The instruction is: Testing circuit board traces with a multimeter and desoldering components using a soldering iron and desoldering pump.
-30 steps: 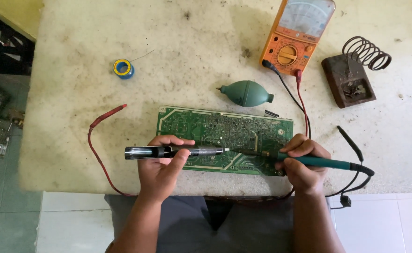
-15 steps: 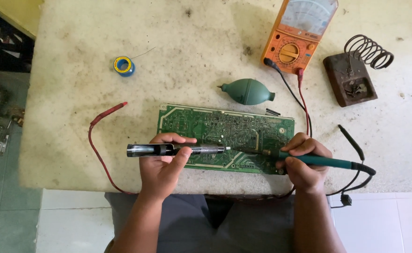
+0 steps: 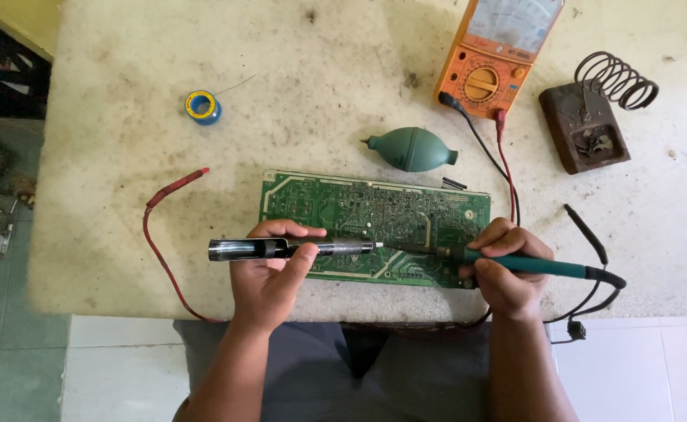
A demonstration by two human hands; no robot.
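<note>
We are looking down on a green rectangular circuit board (image 3: 375, 223) lying flat near the front edge of a pale stone worktop (image 3: 296, 86), its long axis running 9 to 3 o'clock, solder side up with fine silvery traces.

The left hand (image 3: 269, 273) is wrapping closed around a black and chrome cylindrical desoldering pump (image 3: 289, 249). The pump is lying level, long axis 9 to 3, white nozzle pointing to 3 o'clock over the board's lower middle.

The right hand (image 3: 508, 270) is gripping a teal-handled soldering iron (image 3: 527, 263), fingers closed on the handle. Its tip is pointing to 9 o'clock, nearly meeting the pump's nozzle; the black cord is trailing off toward 3 o'clock.

At 12 o'clock of the board we are noting a dark green rubber blower bulb (image 3: 411, 148); at 1 o'clock an orange analogue multimeter (image 3: 498, 59); at 2 o'clock a brown iron stand with a coil spring (image 3: 593, 117). A red probe lead (image 3: 164, 234) is curving at 9 o'clock.
</note>
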